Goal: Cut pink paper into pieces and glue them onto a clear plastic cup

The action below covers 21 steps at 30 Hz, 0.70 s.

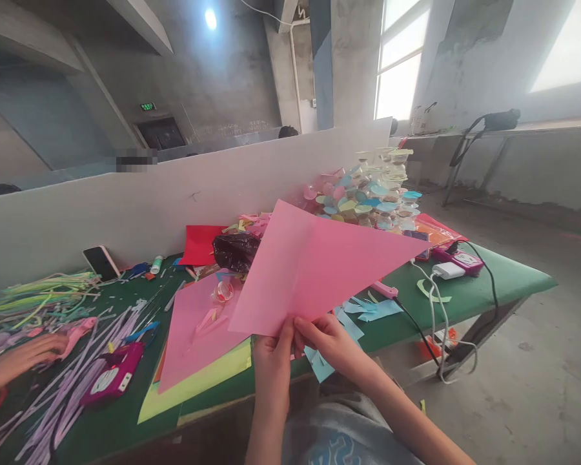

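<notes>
I hold a pink sheet of paper [314, 265], folded into a triangle, up above the green table [508, 278]. My left hand [274, 361] and my right hand [332, 342] both pinch its lower corner, fingers closed on the paper, side by side. Under the sheet lies another pink sheet [188, 336] on a yellow-green sheet [198, 384]. A small clear round object [223, 292] rests on that pink sheet.
Another person's hand [22, 358] rests at the far left among thin paper strips [68, 381]. A magenta device [111, 374], a phone [101, 263], a black bag [235, 250], a red sheet [199, 245], stacked clear cups [372, 194], a white charger [448, 270] and cables also lie there. A white partition [126, 206] backs the table.
</notes>
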Each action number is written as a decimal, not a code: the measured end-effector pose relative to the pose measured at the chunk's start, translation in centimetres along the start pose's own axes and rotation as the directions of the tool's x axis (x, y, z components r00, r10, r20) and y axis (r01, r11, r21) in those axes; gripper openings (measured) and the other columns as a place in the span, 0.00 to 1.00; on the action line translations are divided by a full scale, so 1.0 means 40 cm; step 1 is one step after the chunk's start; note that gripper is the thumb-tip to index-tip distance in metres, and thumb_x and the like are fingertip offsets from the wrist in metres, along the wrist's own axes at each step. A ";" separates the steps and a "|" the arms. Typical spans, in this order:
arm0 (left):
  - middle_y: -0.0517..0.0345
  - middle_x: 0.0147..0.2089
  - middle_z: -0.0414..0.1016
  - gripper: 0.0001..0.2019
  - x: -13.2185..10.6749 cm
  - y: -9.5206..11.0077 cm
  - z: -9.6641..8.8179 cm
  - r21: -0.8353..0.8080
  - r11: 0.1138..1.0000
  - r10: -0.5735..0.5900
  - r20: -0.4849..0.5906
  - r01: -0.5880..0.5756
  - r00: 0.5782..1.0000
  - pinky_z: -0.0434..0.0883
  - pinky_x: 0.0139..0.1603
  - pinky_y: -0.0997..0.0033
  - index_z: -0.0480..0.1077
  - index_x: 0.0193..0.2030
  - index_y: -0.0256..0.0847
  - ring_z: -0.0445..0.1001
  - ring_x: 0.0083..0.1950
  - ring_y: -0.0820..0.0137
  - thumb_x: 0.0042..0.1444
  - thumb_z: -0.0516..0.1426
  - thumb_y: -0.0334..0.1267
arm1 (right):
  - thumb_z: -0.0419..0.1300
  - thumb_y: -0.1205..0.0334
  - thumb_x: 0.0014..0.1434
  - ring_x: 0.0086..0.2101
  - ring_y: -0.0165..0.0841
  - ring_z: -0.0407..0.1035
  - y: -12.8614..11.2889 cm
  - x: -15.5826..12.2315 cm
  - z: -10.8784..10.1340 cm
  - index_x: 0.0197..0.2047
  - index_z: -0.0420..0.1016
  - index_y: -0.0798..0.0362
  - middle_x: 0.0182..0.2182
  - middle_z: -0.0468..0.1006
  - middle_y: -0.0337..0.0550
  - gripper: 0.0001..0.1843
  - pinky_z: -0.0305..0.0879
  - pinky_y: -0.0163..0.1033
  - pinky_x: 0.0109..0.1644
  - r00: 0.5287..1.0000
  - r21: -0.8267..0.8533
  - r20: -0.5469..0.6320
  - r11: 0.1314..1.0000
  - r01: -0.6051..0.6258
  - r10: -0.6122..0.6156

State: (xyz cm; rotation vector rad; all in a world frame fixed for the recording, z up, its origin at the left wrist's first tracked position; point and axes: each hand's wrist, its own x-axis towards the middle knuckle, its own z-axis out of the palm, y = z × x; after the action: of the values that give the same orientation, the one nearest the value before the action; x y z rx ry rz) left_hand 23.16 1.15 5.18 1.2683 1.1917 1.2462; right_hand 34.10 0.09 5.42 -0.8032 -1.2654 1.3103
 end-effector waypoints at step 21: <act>0.61 0.14 0.60 0.22 0.001 0.039 -0.028 -0.031 0.999 -0.041 0.102 0.045 0.994 0.61 0.26 0.73 0.63 0.12 0.40 0.59 0.20 0.74 0.51 0.58 0.51 | 0.52 0.43 0.58 0.22 0.28 0.47 -0.013 -0.006 -0.064 0.21 0.54 0.51 0.19 0.52 0.34 0.24 0.50 0.35 0.26 0.896 -0.288 -0.403 0.955 0.067 -0.184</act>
State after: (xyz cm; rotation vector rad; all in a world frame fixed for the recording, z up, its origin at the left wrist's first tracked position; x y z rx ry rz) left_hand 22.09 1.10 6.75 1.2601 1.1157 1.1527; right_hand 36.72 0.33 5.34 -1.1107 -1.1261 0.8046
